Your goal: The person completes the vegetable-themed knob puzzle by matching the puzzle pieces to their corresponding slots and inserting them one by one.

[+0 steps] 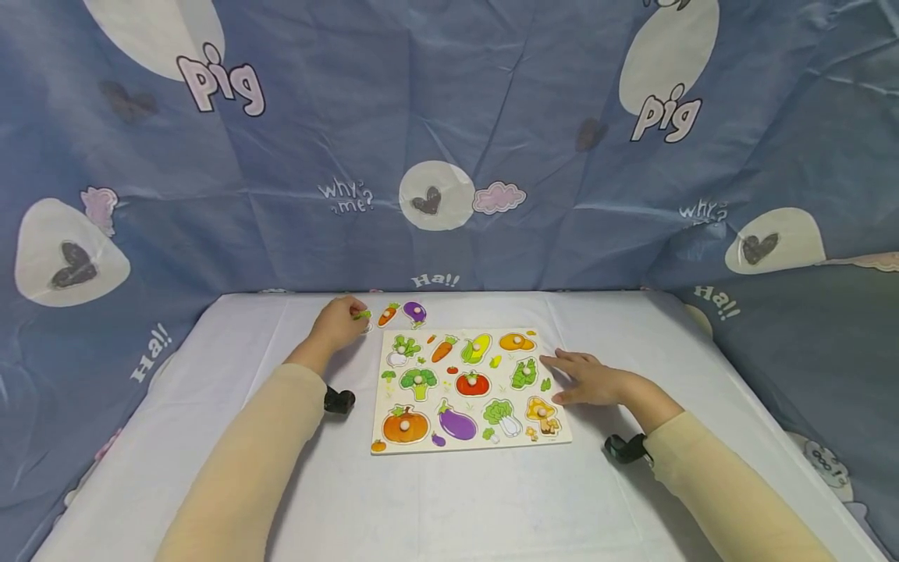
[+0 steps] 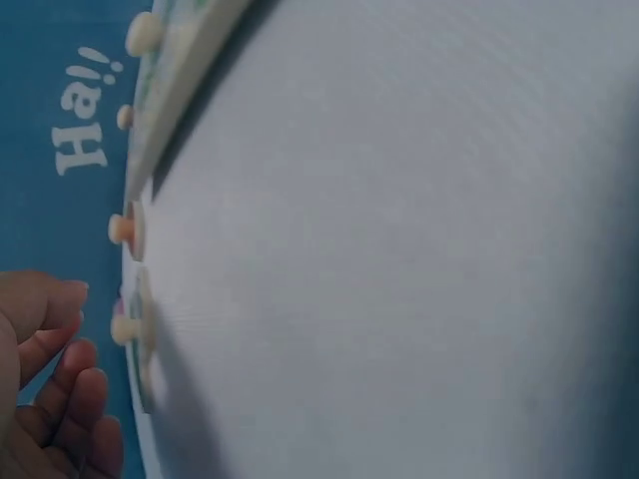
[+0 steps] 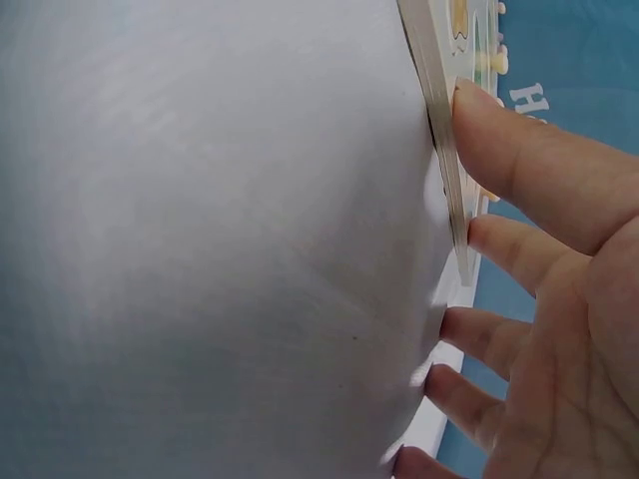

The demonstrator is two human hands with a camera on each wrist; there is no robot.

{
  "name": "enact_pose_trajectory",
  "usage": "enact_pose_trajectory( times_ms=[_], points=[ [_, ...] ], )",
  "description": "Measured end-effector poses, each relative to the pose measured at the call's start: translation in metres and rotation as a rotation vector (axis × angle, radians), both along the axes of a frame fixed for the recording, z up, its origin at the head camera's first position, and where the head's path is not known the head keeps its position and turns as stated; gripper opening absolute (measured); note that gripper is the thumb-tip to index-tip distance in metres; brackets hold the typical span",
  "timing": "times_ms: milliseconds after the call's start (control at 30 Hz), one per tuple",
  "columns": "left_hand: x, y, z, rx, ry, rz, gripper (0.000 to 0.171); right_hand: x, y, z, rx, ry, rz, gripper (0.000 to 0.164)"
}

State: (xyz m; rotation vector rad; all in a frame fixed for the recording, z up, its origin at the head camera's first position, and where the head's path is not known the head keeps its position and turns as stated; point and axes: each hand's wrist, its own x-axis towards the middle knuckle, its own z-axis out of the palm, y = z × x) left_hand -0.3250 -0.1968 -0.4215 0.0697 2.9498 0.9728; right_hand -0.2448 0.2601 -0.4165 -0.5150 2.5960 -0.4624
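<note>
A wooden vegetable puzzle board (image 1: 435, 390) lies on the white cloth, with knobbed pieces such as a pumpkin (image 1: 405, 426) and a tomato (image 1: 473, 383). My left hand (image 1: 339, 324) is at a loose green-and-white vegetable piece (image 1: 362, 315), partly hidden by the fingers. In the left wrist view, the bent fingertips (image 2: 78, 294) appear just apart from that piece's knob (image 2: 126, 329). Beside it lie a carrot piece (image 1: 389, 314) and an eggplant piece (image 1: 414, 313). My right hand (image 1: 586, 378) spreads its fingers, thumb and index finger touching the board's right edge.
Carrot (image 1: 444, 349), eggplant (image 1: 458, 422) and leafy green (image 1: 502, 417) pictures on the board show no knobs. A white cloth (image 1: 492, 507) covers the table. A blue patterned curtain (image 1: 365, 250) rises behind it and at both sides.
</note>
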Motion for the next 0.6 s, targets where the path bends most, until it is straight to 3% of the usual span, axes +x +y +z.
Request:
enact_pose_trajectory(
  times_ms=[233,600],
  points=[
    [-0.005,-0.004,-0.012,-0.023,-0.02,0.03,0.037,0.0,0.0,-0.001,-0.002,-0.007,-0.005,0.083],
    [-0.008,-0.001,-0.015,-0.024,-0.04,0.047,0.031,0.0,0.001,0.0,0.004,0.007,0.013,0.083]
  ],
)
